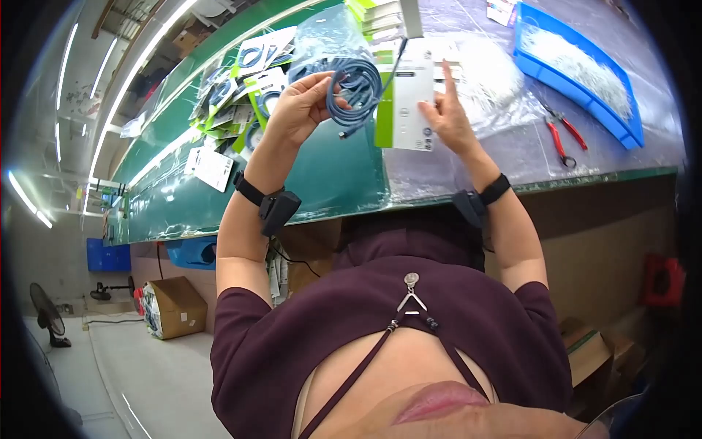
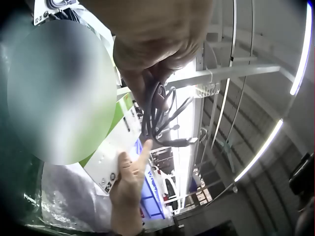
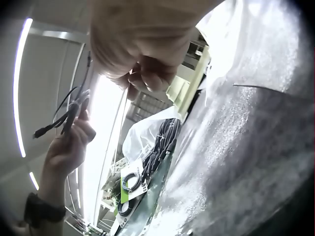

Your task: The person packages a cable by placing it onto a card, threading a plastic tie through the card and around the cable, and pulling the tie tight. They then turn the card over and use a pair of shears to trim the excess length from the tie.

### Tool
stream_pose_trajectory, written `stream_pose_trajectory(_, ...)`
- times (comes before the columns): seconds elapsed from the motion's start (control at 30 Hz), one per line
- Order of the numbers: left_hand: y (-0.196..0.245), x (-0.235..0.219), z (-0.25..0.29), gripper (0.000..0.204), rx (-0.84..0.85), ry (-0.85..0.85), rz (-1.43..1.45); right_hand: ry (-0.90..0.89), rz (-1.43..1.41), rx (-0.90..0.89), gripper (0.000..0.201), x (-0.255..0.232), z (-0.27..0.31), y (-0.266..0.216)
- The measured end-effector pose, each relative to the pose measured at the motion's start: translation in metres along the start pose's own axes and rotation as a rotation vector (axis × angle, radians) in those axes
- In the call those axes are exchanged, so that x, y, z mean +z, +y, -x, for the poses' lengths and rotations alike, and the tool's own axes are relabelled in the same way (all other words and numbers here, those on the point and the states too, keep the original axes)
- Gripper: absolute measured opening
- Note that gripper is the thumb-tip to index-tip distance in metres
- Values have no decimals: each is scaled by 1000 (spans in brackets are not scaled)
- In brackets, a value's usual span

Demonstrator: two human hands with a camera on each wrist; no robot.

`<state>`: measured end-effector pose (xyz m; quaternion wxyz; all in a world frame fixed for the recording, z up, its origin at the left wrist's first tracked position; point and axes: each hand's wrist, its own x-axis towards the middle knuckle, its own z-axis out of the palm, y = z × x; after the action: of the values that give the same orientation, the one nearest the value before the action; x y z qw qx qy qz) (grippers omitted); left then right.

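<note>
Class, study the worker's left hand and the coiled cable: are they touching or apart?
Touching. The head view shows it: the left hand grips one side of the coiled cable between its thumb and fingers.

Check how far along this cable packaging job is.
Looks done: the carded coils piled on the table's left side. In hand: a coiled cable in the left hand and a card in the right hand, not joined. Apparently left: attaching that pair, then working through the cable bundle and stacked cards behind.
</note>
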<state>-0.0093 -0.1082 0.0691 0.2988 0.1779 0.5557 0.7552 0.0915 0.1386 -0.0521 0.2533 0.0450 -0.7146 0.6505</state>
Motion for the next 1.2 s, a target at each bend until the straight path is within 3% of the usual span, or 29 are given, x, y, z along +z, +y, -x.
stream_pose_trajectory(0.13,-33,16,-16,25,-86,-10,-129,-165,-135,142,33,1,12,-7)
stream_pose_trajectory(0.23,-41,30,-21,25,-109,-76,-318,-313,-488,381,34,-7,21,-9)
stream_pose_trajectory(0.3,-43,40,-20,26,-139,-198,-571,-350,-452,336,33,-13,25,-14)
stream_pose_trajectory(0.33,-43,41,-21,26,-135,-204,-563,-389,-431,292,32,-13,27,-21)
stream_pose_trajectory(0.4,-39,37,-28,30,210,-149,-635,-435,-397,248,31,-13,28,-36)
stream_pose_trajectory(0.43,-36,35,-28,33,384,-113,-665,-318,-513,240,29,-11,30,-44)
stream_pose_trajectory(0.47,-37,26,-25,33,398,-109,-653,-201,-623,228,27,-11,30,-52)
stream_pose_trajectory(0.5,-43,8,-21,36,356,-80,-544,-83,-729,212,25,-10,30,-61)
stream_pose_trajectory(0.57,-50,-13,-15,43,271,-37,-337,-6,-630,177,24,-6,30,-80)
stream_pose_trajectory(0.63,-65,25,20,50,49,-299,-410,159,-474,129,22,4,33,-95)
stream_pose_trajectory(0.7,-89,60,44,50,72,-491,-38,186,-427,67,22,17,35,-95)
stream_pose_trajectory(0.73,-93,71,42,50,86,-484,-32,228,-381,16,22,23,37,-91)
stream_pose_trajectory(0.83,-100,95,30,44,59,-319,638,216,-246,-70,24,27,49,-79)
stream_pose_trajectory(0.87,-102,97,27,44,60,-321,643,165,-166,-103,25,28,53,-77)
stream_pose_trajectory(0.93,-110,98,22,37,190,-91,330,115,-84,-127,26,25,57,-72)
stream_pose_trajectory(0.97,-113,97,21,34,247,26,171,76,-130,-52,28,22,56,-70)
stream_pose_trajectory(1.07,-116,89,16,29,184,73,209,-2,-225,112,30,10,60,-71)
stream_pose_trajectory(1.13,-112,83,9,26,154,97,235,150,115,166,32,-7,61,-70)
stream_pose_trajectory(1.17,-109,78,6,26,107,110,267,147,118,175,32,-20,60,-72)
stream_pose_trajectory(1.2,-107,74,4,26,55,123,300,313,356,-70,29,-34,59,-75)
